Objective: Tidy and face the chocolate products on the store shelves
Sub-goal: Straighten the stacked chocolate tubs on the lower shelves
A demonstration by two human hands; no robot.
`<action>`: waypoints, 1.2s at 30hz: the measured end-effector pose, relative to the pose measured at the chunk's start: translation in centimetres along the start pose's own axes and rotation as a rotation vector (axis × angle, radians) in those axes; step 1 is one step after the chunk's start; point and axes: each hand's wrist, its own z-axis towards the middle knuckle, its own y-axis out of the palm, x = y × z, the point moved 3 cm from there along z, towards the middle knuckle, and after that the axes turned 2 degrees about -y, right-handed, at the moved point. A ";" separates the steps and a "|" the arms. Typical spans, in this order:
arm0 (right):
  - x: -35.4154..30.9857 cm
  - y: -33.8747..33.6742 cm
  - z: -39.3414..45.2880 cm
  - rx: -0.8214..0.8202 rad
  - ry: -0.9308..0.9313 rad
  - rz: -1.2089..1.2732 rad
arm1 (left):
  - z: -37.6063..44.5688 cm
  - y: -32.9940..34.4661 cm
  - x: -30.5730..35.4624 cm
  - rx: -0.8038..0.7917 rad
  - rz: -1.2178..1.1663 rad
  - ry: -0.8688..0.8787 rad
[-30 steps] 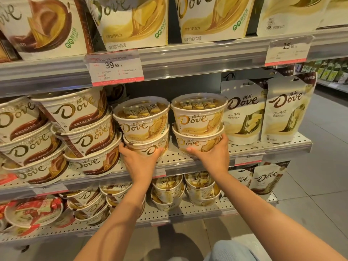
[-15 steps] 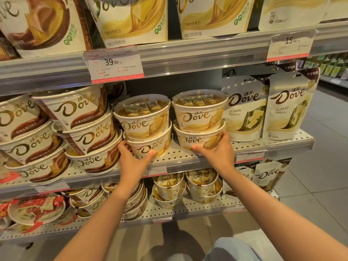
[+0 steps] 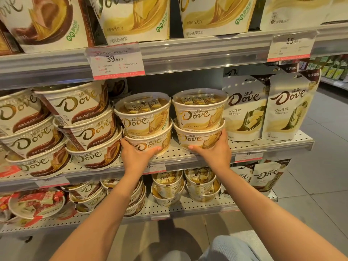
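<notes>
1. I'm standing in a shop aisle, facing grey metal shelves (image 3: 188,53) stacked tier above tier.
2. Price tags (image 3: 115,60) are clipped to the shelf edges, this one reading 39.90 (another to the right reads 15.90).
3. Rows of the same Dove tubs (image 3: 145,119) and Dove pouches (image 3: 244,108) repeat along every tier, all packaged stock.
4. The middle shelf is perforated metal (image 3: 263,143), and a pale tiled floor (image 3: 320,166) runs past towards more stocked shelving (image 3: 335,68) beyond.
</notes>
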 end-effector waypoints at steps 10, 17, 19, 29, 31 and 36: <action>0.0 -0.1 0.0 0.021 -0.004 -0.011 | 1.2 -0.8 -0.3 -0.165 -0.039 0.039; 0.1 0.0 -0.1 0.023 -0.002 -0.016 | -0.6 0.8 -0.1 -0.020 -0.010 -0.021; 0.1 0.0 -0.1 0.023 -0.005 -0.020 | -1.3 1.4 0.4 0.046 0.019 -0.029; 0.1 -0.2 -0.1 0.028 -0.014 -0.026 | -1.2 1.6 0.1 0.128 0.090 -0.070; 0.0 -0.2 -0.1 0.022 -0.014 -0.027 | -1.1 1.6 0.1 0.120 0.098 -0.072; 0.2 -0.3 -0.2 0.014 -0.033 -0.009 | -0.7 1.3 -0.5 0.086 0.103 -0.048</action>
